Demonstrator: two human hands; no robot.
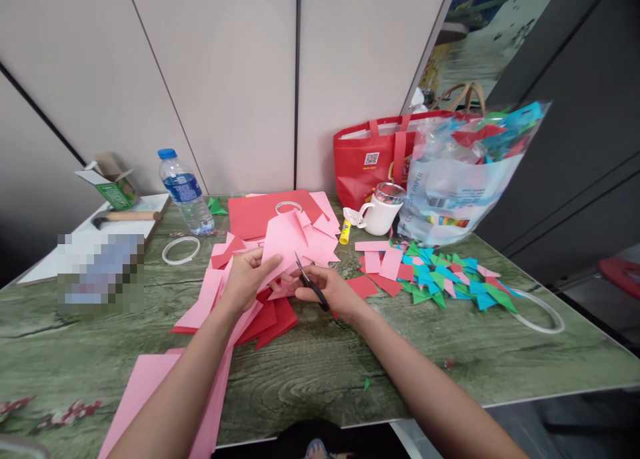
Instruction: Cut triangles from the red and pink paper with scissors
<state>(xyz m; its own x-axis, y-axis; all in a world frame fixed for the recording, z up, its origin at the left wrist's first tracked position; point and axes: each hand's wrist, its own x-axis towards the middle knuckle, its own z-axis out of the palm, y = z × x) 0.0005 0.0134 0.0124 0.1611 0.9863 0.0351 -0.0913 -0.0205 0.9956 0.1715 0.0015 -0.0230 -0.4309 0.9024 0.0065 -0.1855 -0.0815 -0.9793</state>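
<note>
While your left hand (pixel 245 279) pinches a pink paper sheet (pixel 283 245) between thumb and fingers above the table's middle, your right hand (pixel 330 291) is closed around black scissors (pixel 311 282) — blades parted at the sheet's lower edge. Behind, near the far edge, a clear plastic bag (pixel 465 172) holds colored paper pieces, beside a red tote bag (pixel 373 155) and a white mug (pixel 383 212). Folded triangles (pixel 450 279) — blue, green, pink — lie scattered rightward on the wood-grain table (pixel 320 372).

A water bottle (pixel 184 192) stands at the back left, beside a small green box (pixel 111 182) and a hammer (pixel 125 217). A white mug (pixel 377 212) sits before a red bag (pixel 376 155). Folded paper triangles (pixel 445 279) lie near a plastic bag (pixel 465 172), and a glue stick (pixel 345 231) lies by the mug.
</note>
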